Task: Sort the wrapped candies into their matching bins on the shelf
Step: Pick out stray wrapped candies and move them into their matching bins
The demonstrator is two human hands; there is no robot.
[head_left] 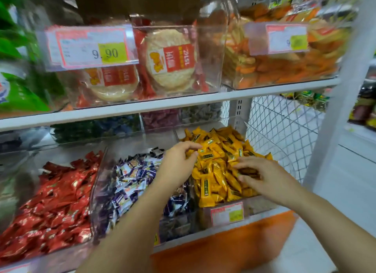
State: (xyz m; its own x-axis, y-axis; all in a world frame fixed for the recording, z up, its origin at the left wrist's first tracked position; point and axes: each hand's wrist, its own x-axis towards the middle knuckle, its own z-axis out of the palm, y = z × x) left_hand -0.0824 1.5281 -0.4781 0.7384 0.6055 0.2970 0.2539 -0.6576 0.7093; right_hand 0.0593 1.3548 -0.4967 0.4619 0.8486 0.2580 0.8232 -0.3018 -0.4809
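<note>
Yellow candies (215, 171) in rightmost clear bin (262, 204)

the lower bins (262, 206) lie open on top toward the front, so a hand can come in from above there. the white shelf board (162, 104) overhangs their rear and caps the room. a clear divider (97, 183) stands between the red candies (50, 201) and the purple-white candies (130, 177). wire mesh (274, 130) closes the right side beside the yellow candies (215, 183), over which the left hand (179, 163) and right hand (266, 177) hover close together.
</note>
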